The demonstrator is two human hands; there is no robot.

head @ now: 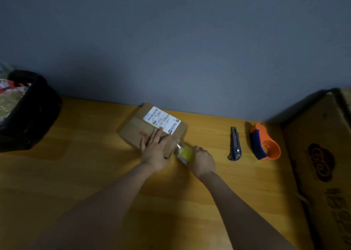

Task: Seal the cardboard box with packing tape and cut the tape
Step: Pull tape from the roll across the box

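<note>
A small brown cardboard box (136,128) with a white shipping label (161,119) lies on the wooden table near the wall. My left hand (154,151) rests flat on the box's near right part, fingers spread. Just right of the box, my right hand (203,161) grips a yellowish roll of packing tape (186,152). A clear strip of tape runs from the roll up to the box's right edge. A blue utility knife (235,144) lies on the table to the right of my hands.
An orange and blue tape dispenser (263,142) sits beyond the knife. A large cardboard carton (321,164) stands at the right edge. A black-lined bin (28,109) with rubbish is at the far left. The wooden table (85,164) stretches in front of a grey wall.
</note>
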